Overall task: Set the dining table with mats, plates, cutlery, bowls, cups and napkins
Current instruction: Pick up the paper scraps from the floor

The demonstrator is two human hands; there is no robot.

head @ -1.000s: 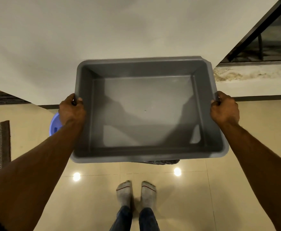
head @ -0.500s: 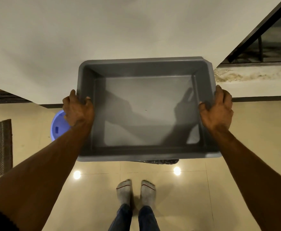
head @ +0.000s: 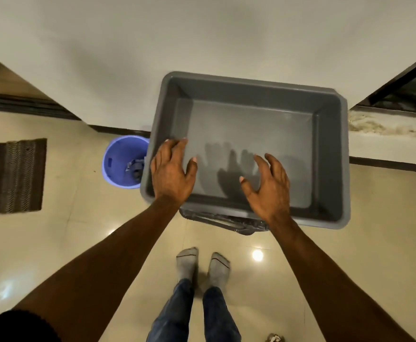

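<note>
An empty grey plastic tub [head: 330,114] rests on a dark object [head: 224,222] whose edge shows under its near rim. My left hand [head: 171,172] hovers over the tub's near left corner, fingers spread, holding nothing. My right hand [head: 268,187] is above the tub's near rim, fingers apart and empty. Both hands cast shadows on the tub's bare floor. No mats, plates, cutlery, bowls, cups or napkins are in view.
A blue bucket [head: 118,164] with something dark inside stands on the tiled floor left of the tub. A dark ribbed mat [head: 12,176] lies at far left. A white wall [head: 202,40] rises behind. A ledge [head: 387,134] and a railing are at right. My socked feet [head: 202,266] stand below.
Both hands have let go of the tub's side rims and moved inward over its near part. The tub now sits lower and further right in view.
</note>
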